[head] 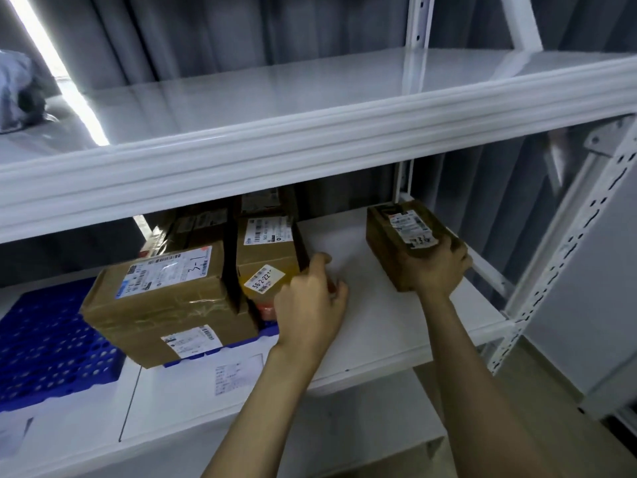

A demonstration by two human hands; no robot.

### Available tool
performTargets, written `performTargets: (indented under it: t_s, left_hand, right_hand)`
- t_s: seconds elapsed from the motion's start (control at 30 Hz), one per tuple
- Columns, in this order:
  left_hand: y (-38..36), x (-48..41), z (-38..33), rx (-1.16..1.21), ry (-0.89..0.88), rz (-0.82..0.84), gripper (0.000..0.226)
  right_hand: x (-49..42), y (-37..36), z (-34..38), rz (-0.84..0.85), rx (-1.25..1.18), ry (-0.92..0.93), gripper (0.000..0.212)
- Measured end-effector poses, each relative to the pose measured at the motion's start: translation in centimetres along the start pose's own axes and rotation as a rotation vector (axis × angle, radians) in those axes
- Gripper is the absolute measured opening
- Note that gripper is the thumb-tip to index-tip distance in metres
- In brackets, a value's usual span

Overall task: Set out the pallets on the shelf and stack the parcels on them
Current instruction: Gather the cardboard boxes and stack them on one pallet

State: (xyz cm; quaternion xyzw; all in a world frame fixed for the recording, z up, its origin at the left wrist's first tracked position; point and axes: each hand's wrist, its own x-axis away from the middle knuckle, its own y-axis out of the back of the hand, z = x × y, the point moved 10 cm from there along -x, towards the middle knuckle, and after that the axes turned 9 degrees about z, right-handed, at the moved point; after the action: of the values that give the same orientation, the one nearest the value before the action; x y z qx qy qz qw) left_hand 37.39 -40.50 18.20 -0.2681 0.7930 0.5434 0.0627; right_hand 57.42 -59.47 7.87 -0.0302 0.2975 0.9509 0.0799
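Observation:
My right hand point(436, 267) grips a small brown parcel point(403, 236) with white labels, held over the right part of the middle shelf point(372, 305). My left hand point(310, 305) reaches toward the right side of a tall brown parcel point(267, 257), fingers loosely curled beside it; I cannot tell whether they touch it. A large brown parcel point(165, 301) lies in front on a blue perforated pallet point(44, 343). More parcels point(193, 225) stand behind, partly hidden by the shelf beam.
The upper shelf point(310, 98) is bare, with its thick white front beam point(310, 157) low over the parcels. White perforated uprights point(565, 257) stand at the right. A grey bundle point(17, 91) sits far left on the upper shelf. White boxes point(206, 391) lie below.

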Motion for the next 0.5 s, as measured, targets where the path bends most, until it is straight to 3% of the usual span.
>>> performTargets:
  t_s: [0.3,0.5]
  left_hand:
    - [-1.2,-1.1,0.1,-0.029,-0.022,0.043,0.030]
    - [-1.3,-0.8,0.3,-0.050,-0.003,0.062,0.035]
  right_hand:
    - [-3.1,-2.4,-3.1,0.197,0.011,-0.099,0.116]
    - [-2.8,-2.0,-3.4,0.114,-0.093,-0.004,0.115]
